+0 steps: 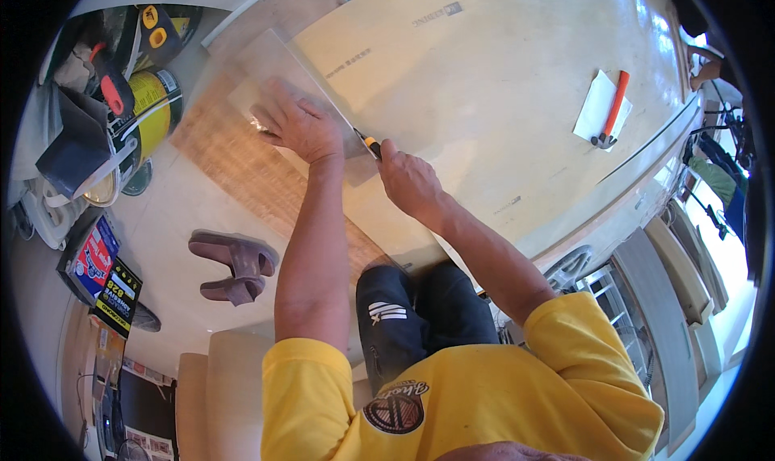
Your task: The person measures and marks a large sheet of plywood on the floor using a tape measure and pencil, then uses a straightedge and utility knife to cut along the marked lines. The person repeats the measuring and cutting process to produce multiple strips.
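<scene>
My left hand (pixel 303 130) lies flat with spread fingers, pressing on a clear rectangular sheet (pixel 278 56). My right hand (pixel 410 180) is wrapped round a utility knife (pixel 370 144) with a yellow and black handle. Its blade points up and left and meets the long right edge of the clear sheet; whether it has cut anything I cannot tell. Beneath both lies a large pale yellow board (pixel 484 114) with faint printed marks. Brown wood-grain surface (pixel 222 150) shows to the left of that board.
On the board's right, an orange-handled hammer (pixel 617 104) rests on white paper (pixel 592 99). A yellow can (pixel 153 98) stands among tools at the left. Brown sandals (pixel 238 263) lie on the floor. Another person's hand (pixel 705 73) shows at the far right edge.
</scene>
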`<move>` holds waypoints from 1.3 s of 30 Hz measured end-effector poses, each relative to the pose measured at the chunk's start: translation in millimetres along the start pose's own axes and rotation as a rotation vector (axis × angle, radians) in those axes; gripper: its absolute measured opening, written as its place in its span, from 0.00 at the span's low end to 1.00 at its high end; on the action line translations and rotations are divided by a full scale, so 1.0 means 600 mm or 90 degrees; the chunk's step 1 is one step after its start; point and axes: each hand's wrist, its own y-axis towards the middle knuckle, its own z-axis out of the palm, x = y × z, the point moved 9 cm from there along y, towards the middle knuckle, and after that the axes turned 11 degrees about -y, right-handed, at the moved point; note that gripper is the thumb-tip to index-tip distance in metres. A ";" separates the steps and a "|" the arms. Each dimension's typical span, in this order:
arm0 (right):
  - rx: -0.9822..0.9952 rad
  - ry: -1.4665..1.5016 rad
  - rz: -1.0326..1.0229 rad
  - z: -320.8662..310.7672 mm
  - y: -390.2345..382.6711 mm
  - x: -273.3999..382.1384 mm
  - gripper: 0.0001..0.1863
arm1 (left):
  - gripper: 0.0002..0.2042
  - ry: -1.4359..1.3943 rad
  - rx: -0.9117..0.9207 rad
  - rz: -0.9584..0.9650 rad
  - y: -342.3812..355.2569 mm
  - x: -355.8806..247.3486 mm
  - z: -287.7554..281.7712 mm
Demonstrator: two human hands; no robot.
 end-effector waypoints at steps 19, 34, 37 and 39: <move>-0.228 0.083 -0.124 -0.136 0.207 0.125 0.14 | 0.32 -0.006 -0.013 -0.013 -0.001 0.025 0.013; -0.120 0.054 -0.063 -0.077 0.118 0.075 0.12 | 0.28 0.063 0.007 -0.002 -0.001 0.015 0.011; -0.064 0.052 -0.026 -0.036 0.056 0.039 0.10 | 0.27 0.065 0.004 -0.002 0.000 0.011 0.008; -0.011 0.040 0.014 -0.008 0.020 0.012 0.10 | 0.27 0.058 0.000 0.000 0.000 0.009 0.007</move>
